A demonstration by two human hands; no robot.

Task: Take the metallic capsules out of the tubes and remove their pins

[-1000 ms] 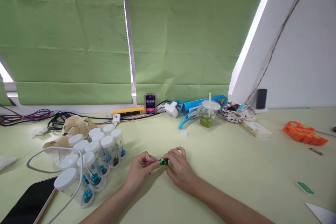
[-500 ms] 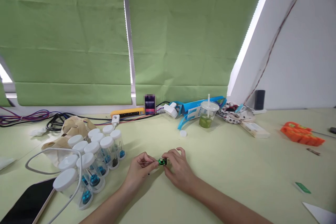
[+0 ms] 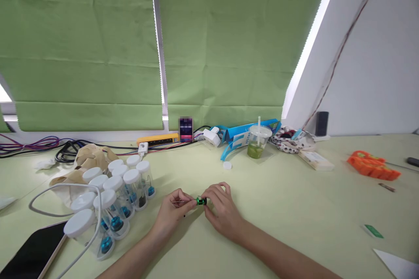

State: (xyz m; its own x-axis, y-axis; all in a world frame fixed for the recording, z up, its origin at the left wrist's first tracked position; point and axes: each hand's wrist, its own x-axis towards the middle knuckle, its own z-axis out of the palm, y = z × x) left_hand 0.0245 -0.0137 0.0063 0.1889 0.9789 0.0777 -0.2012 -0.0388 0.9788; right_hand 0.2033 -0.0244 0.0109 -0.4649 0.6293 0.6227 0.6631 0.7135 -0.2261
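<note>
Between my two hands is a small shiny green-and-black cylindrical piece (image 3: 200,201), with thin wire running from its left side. My left hand (image 3: 175,209) pinches the piece's left end and the thin wire between thumb and fingers. On the piece's right, black end the thumb and fingertips of my right hand (image 3: 222,211) are closed. What exactly the piece is cannot be made out. Left of my left hand stand several clear tubes with white lids (image 3: 113,183), holding blue parts with bent wires. A small white cap (image 3: 227,165) lies beyond my hands.
A grey cable (image 3: 98,226) loops over the tubes beside a dark phone (image 3: 36,248). Along the back are a yellow power strip (image 3: 157,140), a blue package (image 3: 242,133) and a lidded drink cup (image 3: 257,144). To the right lies an orange object (image 3: 373,165).
The whole view shifts slightly. Both hands keep their hold, and the green piece appears turned a little between my fingers.
</note>
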